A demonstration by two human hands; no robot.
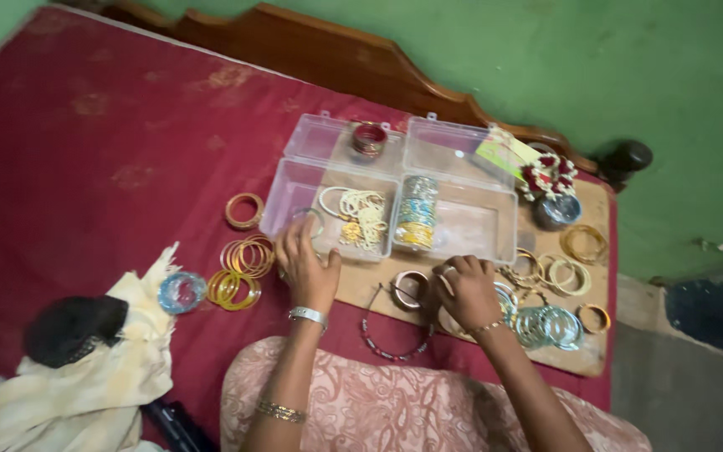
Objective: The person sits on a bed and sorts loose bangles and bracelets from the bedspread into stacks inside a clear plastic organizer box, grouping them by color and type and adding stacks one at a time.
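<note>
- Head view: the landmark is the clear plastic box (462,224), lying open on a wooden board (579,356) on a dark red bedspread (85,142).
- The left hand (307,268) rests at the box's near left corner — fingers curled around a thin clear bangle (307,219) at the rim of the left compartment.
- In that compartment, just right of the hand, lies a heap of cream bangles (360,213); the next compartment holds a stack of blue and gold bangles (417,211).
- The right hand (466,293) sits just in front of the box, fingers bent down onto a copper-coloured bangle (410,289) on the board; whether it grips or only presses, I cannot tell.
- Left of the box, on the bedspread, lie gold bangles (240,272).
- Right of the right hand — silvery-blue bangles (550,325).
- In the open lid behind the box, a red bangle set (369,139).
</note>
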